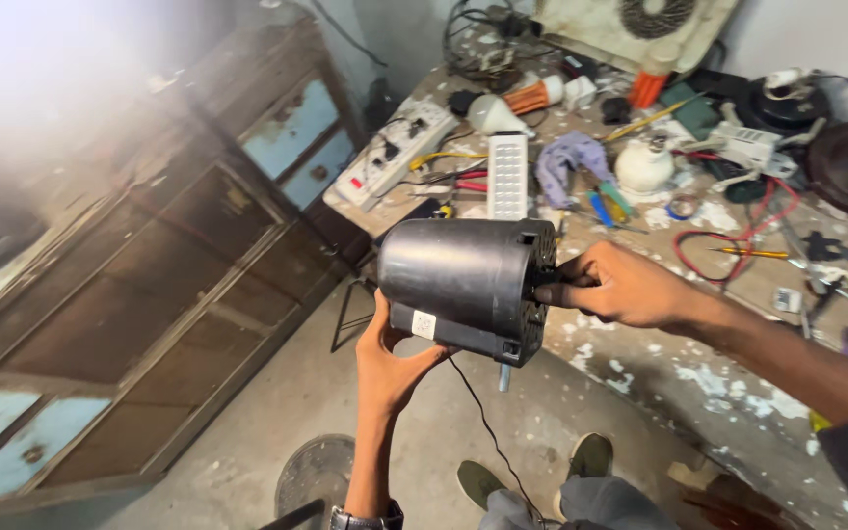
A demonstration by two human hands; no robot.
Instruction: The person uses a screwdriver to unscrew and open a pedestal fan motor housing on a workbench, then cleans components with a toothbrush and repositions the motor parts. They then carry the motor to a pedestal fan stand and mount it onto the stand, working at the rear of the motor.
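Now | black motor housing (458, 280) held mid-air before cluttered workbench (699, 383), long axis lying left-right | left hand (390, 363) cups it from below | right hand (620, 287) pinches the shaft end on its right face, both touching

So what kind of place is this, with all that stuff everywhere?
Probably a small electrical repair workshop. The paint-spattered workbench is littered with screwdrivers, wires and a power strip, and the person's left hand and right hand hold a black fan motor housing.
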